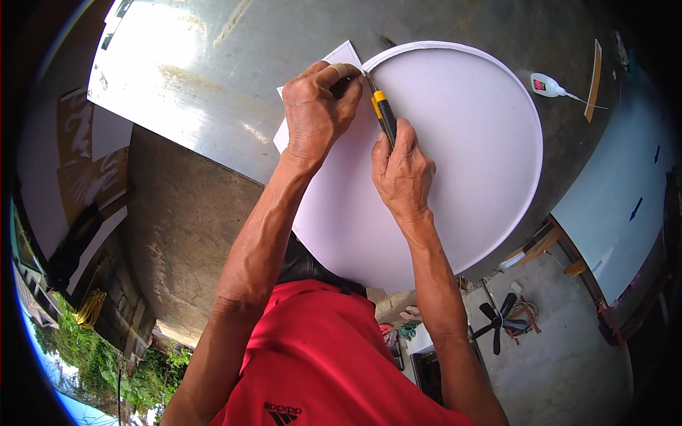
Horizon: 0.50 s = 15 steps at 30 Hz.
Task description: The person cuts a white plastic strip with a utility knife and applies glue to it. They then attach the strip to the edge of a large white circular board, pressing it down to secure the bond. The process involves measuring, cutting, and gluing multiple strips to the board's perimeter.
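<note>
A large round white panel (455,142) lies on the grey metal tabletop, with a thin white strip (455,45) standing along its far and right rim. My right hand (405,170) is wrapped round a yellow-and-black utility knife (383,110). The blade end points away from me and meets the strip near the panel's upper left. There my left hand (318,110) is closed, thumb and fingers pinching the strip's end beside the blade. A tan band circles one left finger. Partly under that hand sits an angular white sheet (344,55); my fingers hide some of it.
To the right on the tabletop (213,92) lie a white squeeze bottle (547,85) with a thin nozzle and a narrow brown strip (594,79). A pale blue panel (611,220) stands beyond the right edge. Below on the floor is a black-bladed fan (497,321).
</note>
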Tool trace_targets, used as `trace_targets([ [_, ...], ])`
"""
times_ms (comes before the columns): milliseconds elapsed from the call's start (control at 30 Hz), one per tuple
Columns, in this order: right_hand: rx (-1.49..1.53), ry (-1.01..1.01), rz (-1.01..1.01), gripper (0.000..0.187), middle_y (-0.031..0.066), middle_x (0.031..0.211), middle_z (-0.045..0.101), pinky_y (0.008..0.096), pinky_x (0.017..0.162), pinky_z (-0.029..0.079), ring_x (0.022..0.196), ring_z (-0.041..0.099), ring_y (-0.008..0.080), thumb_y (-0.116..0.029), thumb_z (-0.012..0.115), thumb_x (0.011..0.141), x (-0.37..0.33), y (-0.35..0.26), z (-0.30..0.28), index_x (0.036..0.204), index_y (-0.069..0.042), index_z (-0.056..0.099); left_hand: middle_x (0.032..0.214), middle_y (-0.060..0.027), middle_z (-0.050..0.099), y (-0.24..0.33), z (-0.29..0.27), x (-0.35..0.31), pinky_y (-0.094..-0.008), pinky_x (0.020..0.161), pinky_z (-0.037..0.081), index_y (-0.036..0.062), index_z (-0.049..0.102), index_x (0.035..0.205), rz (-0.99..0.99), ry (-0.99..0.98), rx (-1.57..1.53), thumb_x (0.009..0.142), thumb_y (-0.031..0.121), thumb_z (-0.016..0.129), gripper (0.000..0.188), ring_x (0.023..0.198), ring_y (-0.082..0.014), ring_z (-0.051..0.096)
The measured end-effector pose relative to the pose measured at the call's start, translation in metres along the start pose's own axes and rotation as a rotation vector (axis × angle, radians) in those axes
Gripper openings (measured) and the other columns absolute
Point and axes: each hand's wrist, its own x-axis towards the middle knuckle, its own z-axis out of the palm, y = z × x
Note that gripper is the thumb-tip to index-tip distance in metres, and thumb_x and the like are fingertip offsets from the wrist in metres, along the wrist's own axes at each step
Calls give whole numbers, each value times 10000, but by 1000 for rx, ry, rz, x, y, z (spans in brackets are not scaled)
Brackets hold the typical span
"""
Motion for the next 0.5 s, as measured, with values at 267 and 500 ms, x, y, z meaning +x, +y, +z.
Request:
trace_targets([
  [267, 1, 3, -6, 304, 114, 754, 620, 399, 470, 528, 554, 654, 280, -115, 668, 986, 0, 0, 0, 1210, 14, 509, 797, -110, 715, 3, 1, 0, -324, 618, 532, 16, 815, 972, 11, 20, -38, 828, 68, 785, 156, 643, -201, 673],
  [500, -24, 5, -17, 300, 119, 767, 621, 388, 461, 532, 550, 659, 273, -114, 668, 987, 0, 0, 1, 1206, 16, 510, 802, -70, 723, 0, 1, 0, -290, 657, 548, 32, 827, 1000, 12, 6, -8, 858, 86, 798, 155, 684, -141, 678],
])
